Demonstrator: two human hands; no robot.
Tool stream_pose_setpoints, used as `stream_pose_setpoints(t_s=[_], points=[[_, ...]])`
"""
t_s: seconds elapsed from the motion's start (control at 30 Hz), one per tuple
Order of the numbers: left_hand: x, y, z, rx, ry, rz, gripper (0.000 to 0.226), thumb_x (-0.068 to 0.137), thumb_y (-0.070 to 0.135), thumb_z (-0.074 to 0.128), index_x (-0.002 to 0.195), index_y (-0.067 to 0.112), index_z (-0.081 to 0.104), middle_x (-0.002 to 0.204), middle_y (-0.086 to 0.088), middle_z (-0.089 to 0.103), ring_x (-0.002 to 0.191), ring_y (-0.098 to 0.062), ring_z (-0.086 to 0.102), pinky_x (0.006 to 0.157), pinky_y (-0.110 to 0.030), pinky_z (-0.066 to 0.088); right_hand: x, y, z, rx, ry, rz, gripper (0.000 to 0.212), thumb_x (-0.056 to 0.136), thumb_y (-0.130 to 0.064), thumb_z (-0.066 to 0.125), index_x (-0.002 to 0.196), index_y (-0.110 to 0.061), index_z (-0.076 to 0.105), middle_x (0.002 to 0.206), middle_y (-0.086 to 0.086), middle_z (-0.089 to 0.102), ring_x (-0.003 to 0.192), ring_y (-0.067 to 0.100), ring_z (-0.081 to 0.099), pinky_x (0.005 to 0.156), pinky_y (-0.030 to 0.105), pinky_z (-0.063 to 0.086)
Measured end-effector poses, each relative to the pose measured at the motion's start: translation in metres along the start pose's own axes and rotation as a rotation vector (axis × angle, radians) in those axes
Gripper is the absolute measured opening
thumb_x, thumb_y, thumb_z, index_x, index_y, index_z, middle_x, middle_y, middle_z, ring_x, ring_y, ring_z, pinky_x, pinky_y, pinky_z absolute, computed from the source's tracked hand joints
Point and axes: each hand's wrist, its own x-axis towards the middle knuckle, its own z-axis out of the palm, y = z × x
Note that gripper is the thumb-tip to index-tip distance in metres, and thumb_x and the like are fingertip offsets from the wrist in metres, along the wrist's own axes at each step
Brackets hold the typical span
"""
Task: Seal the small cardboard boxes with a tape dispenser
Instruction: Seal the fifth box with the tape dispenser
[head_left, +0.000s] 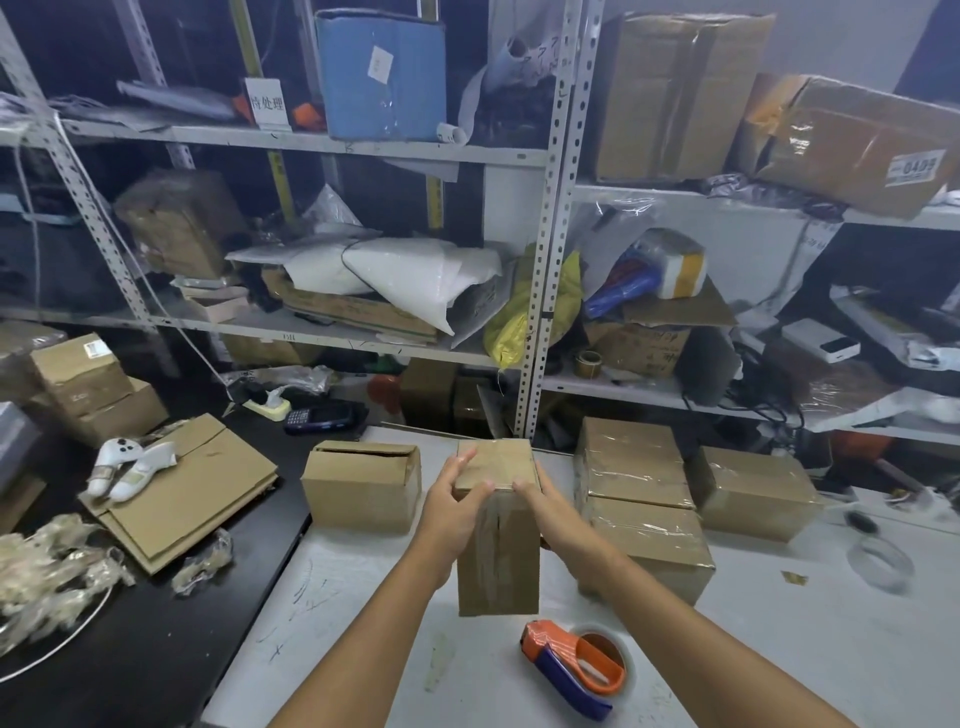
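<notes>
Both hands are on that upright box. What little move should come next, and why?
Probably set the upright box beside the taped boxes on the right. Glossy tape seems to run along its seam already, the left hand and right hand both grip it, and the tape dispenser lies idle on the table. The left box still looks untaped.

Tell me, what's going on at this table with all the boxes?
A person grips a small cardboard box, stood on end, with the left hand and right hand at its top. Tape shows down its front. The tape dispenser lies on the table, untouched. Taped boxes sit to the right; an untaped box waits on the left.
</notes>
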Motion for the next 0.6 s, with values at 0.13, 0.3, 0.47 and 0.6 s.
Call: stream_pose_setpoints(t_s=[0.13,0.3,0.47,0.6], points=[[-0.001,-0.002,0.002,-0.048,0.013,-0.029,0.069,0.097,0.035,0.060,0.153,0.040,0.021,0.150,0.002,0.038,0.117,-0.012,0.042,0.088,-0.028,0.046,-0.002,-0.001,0.003,0.033,0.004,-0.011,0.055,0.103,-0.049,0.040,0.152,-0.044,0.016,0.151,-0.011,0.038,0.136,0.017,0.040,0.114,0.051,0.037],[0.006,-0.006,0.002,-0.032,-0.001,-0.136,0.078,0.092,0.044,0.064,0.155,0.032,0.018,0.139,0.002,0.050,0.113,-0.013,0.051,0.082,-0.027,0.046,-0.006,0.001,0.008,0.041,0.029,-0.043,0.060,0.102,-0.046,0.046,0.153,-0.044,0.015,0.149,-0.014,0.039,0.128,0.009,0.045,0.107,0.036,0.040],[0.010,-0.014,-0.002,-0.082,-0.014,-0.095,0.054,0.094,0.038,0.063,0.143,0.033,0.040,0.124,0.004,0.063,0.108,-0.013,0.061,0.082,-0.030,0.055,-0.010,-0.001,0.004,0.064,0.027,-0.028,0.070,0.094,-0.057,0.041,0.156,-0.042,0.011,0.158,-0.013,0.026,0.145,0.017,0.029,0.115,0.046,0.031],[0.008,-0.013,0.001,-0.115,-0.026,-0.078,0.055,0.095,0.034,0.063,0.144,0.032,0.039,0.122,0.006,0.063,0.109,-0.014,0.062,0.089,-0.033,0.055,-0.008,0.002,0.005,0.075,0.070,-0.036,0.058,0.101,-0.050,0.042,0.153,-0.045,0.018,0.153,-0.013,0.038,0.138,0.015,0.040,0.111,0.043,0.041]])
